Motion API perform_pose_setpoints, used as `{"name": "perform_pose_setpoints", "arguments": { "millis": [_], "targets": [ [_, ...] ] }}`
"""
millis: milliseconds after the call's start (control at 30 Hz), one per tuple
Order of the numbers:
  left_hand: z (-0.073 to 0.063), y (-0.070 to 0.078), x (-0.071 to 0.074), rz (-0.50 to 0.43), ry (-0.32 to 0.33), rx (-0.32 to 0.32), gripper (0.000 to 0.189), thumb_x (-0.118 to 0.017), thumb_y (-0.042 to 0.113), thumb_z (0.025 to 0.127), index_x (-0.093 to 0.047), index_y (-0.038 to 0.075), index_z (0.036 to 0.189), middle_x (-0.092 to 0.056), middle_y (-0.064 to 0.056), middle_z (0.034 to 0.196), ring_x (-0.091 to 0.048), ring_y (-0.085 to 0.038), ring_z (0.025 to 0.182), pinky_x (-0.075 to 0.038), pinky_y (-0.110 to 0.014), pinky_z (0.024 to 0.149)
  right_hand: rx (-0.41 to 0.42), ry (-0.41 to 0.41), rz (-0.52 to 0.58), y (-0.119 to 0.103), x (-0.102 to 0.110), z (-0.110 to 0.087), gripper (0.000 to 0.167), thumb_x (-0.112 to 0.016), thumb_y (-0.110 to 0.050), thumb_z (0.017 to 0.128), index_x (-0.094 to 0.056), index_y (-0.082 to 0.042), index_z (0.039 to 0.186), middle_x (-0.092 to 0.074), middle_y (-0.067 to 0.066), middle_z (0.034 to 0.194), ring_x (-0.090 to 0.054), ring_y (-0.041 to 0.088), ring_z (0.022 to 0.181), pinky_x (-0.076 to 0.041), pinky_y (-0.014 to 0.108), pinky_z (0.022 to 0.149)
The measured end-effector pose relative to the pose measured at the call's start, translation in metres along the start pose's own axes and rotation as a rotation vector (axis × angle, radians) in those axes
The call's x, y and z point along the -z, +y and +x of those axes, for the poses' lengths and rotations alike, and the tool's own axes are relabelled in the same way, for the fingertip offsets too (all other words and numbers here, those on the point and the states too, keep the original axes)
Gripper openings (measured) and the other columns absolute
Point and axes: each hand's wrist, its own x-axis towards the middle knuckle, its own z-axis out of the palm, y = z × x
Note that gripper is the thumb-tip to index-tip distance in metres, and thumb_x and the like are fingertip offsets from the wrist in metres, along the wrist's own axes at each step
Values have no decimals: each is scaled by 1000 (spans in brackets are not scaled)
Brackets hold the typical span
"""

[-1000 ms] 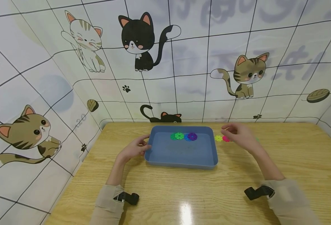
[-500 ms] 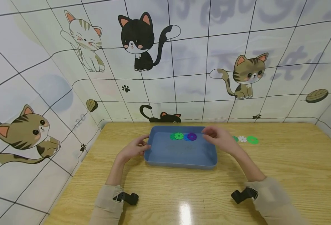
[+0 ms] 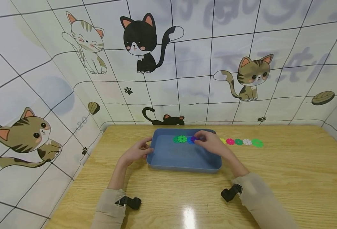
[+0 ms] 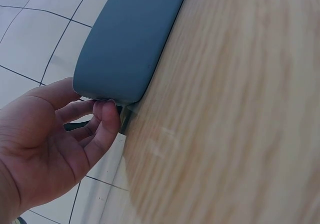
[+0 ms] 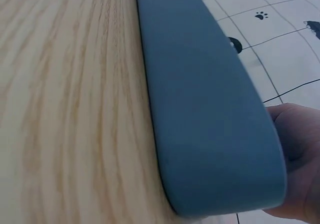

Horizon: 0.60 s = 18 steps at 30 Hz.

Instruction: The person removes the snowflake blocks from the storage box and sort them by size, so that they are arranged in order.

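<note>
A shallow blue-grey tray (image 3: 180, 159) rests on the wooden table. My left hand (image 3: 137, 150) grips its left side, thumb at the rim; the left wrist view shows this hand (image 4: 55, 134) with fingers bent against the tray's end. Inside the tray lie flat notched plastic discs: a dark green one (image 3: 175, 139), a light green one (image 3: 182, 138), a blue one (image 3: 190, 140) and a purple one (image 3: 193, 138). My right hand (image 3: 211, 143) reaches over the tray's right side, thumb and forefinger apart at the purple disc, partly covering it. The tray wall hides its fingers in the right wrist view.
Right of the tray a row of discs lies on the table: yellow (image 3: 223, 140), partly behind my right hand, pink (image 3: 230, 141), dark green (image 3: 238, 142), white (image 3: 247, 142) and bright green (image 3: 257, 142). A cat-patterned wall (image 3: 194, 105) rises behind the table.
My right hand has moved left, from above the yellow and pink discs to the purple disc in the tray. The left hand, the tray and the discs stay in place.
</note>
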Motion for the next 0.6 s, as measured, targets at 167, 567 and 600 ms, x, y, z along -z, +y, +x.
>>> {"name": "perform_pose_setpoints", "arguments": {
  "millis": [167,567,600],
  "targets": [
    [-1,1,-1,-11,0,5,67,-59,12,103,-24,-1,159,-54,-13,102,-51,-20,73,-46,-30,66,3,10,-59,3,-5,9,36,-66,-10,98,-62,8,129,-63,24,127,-64,34,101,-53,45,84],
    [-2,3,-1,-15,4,13,68,-60,13,102,-25,0,159,-53,-13,103,-49,-21,70,-44,-30,65,29,11,-136,8,-11,13,37,-73,-4,92,-66,4,127,-65,21,123,-62,32,102,-52,47,86],
    [-2,3,-1,-15,6,13,68,-60,13,102,-25,0,159,-54,-13,103,-49,-21,71,-44,-30,65,27,11,-135,7,-12,14,37,-73,-4,92,-66,4,127,-66,20,120,-62,32,102,-52,47,86]
  ]
}}
